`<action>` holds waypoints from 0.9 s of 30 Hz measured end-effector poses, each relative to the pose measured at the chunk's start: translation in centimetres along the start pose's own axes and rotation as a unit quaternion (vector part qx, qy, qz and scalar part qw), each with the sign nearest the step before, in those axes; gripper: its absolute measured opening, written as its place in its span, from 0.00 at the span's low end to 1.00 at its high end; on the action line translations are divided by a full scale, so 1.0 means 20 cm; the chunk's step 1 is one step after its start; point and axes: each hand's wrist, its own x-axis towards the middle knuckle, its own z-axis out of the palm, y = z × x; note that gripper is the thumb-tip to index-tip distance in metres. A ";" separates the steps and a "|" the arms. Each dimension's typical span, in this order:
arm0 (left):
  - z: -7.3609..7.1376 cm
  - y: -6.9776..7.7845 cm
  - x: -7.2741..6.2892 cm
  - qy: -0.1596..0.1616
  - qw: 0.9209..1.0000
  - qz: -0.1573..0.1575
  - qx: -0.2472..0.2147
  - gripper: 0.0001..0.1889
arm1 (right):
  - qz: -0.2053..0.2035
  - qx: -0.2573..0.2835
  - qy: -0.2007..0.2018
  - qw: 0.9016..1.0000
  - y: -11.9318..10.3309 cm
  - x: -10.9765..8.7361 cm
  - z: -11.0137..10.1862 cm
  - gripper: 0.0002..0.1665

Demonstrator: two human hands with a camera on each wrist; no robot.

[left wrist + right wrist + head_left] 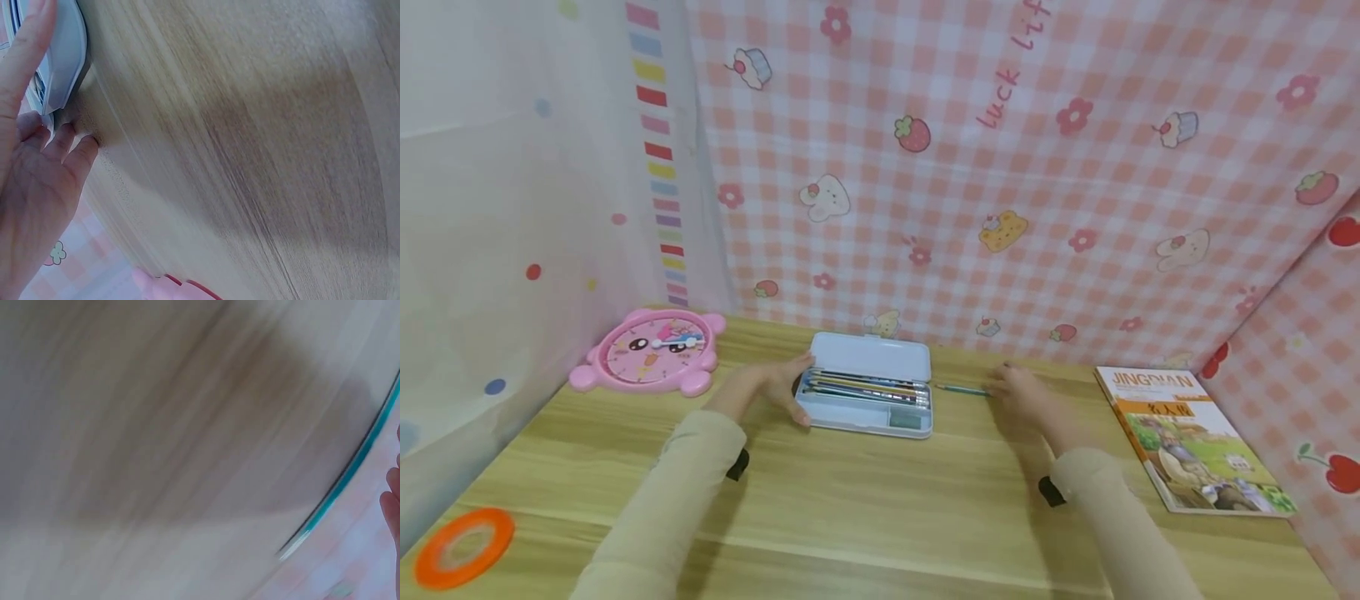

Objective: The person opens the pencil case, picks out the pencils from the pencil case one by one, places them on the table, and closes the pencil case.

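A light-blue pencil case (850,417) lies with its lid raised at the back middle of the table, several pencils (865,385) and a dark green block (905,419) inside. My left hand (784,387) holds its left end; the left wrist view shows the thumb (28,56) along one side and the fingertips round the corner. To the case's right a teal pencil (962,389) lies on the table. My right hand (1018,396) is at that pencil's right end. In the right wrist view the teal pencil (350,472) shows apart from the few visible fingertips (392,509).
A pink animal-shaped clock (651,350) lies at the back left. An orange ring (497,533) is at the front left edge. On the right lies a book (1198,450). Patterned cloth (955,192) hangs behind the table and at its sides.
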 end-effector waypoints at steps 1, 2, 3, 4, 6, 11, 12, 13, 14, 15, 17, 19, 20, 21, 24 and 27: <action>0.00 0.00 0.00 0.002 1.000 0.000 0.000 0.60 | 0.007 0.020 -0.002 1.000 -0.05 0.03 0.01 0.15; 0.00 0.00 0.00 0.002 1.000 -0.001 -0.001 0.60 | 0.001 0.030 -0.002 1.000 -0.10 0.05 0.02 0.15; 0.00 0.00 0.00 0.003 1.000 -0.001 0.000 0.60 | -0.006 0.039 -0.003 0.999 -0.15 0.08 0.03 0.16; -0.01 0.00 -0.01 0.003 1.000 -0.001 0.000 0.60 | -0.012 0.047 -0.004 0.999 -0.19 0.10 0.04 0.16; -0.01 0.00 -0.01 0.002 1.000 0.001 0.000 0.60 | -0.029 0.053 -0.011 0.998 -0.27 0.15 0.07 0.16; -0.01 0.01 -0.01 -0.001 1.000 -0.001 0.000 0.60 | -0.074 0.056 -0.039 0.995 -0.42 0.23 0.10 0.12; -0.01 0.01 -0.01 -0.001 1.000 -0.002 0.001 0.60 | -0.082 0.052 -0.046 0.994 -0.44 0.25 0.10 0.11; -0.01 0.01 -0.01 -0.001 1.000 -0.001 0.001 0.60 | -0.086 0.047 -0.054 0.994 -0.45 0.26 0.10 0.10; -0.01 0.01 -0.01 -0.001 1.000 -0.002 0.004 0.60 | -0.088 0.041 -0.063 0.993 -0.47 0.27 0.10 0.10; -0.01 0.01 -0.01 -0.001 1.000 -0.002 0.006 0.60 | -0.091 0.031 -0.070 0.993 -0.48 0.28 0.11 0.10; -0.01 0.01 -0.01 0.000 1.000 -0.001 0.007 0.60 | -0.089 0.020 -0.085 0.992 -0.49 0.30 0.11 0.09; -0.01 0.01 -0.01 0.000 1.000 -0.002 0.009 0.60 | -0.076 0.015 -0.099 0.992 -0.50 0.30 0.12 0.09; -0.01 0.01 -0.01 0.000 1.000 -0.003 0.009 0.60 | -0.072 0.013 -0.103 0.992 -0.51 0.31 0.12 0.10; -0.01 0.01 -0.01 0.001 1.000 -0.004 0.009 0.60 | -0.068 0.014 -0.108 0.992 -0.51 0.31 0.12 0.10; -0.01 0.01 -0.02 0.000 1.000 -0.005 0.008 0.59 | -0.058 0.020 -0.120 0.991 -0.52 0.32 0.11 0.11; -0.01 0.00 -0.01 0.001 1.000 -0.005 0.005 0.60 | -0.061 0.022 -0.128 0.990 -0.54 0.32 0.11 0.11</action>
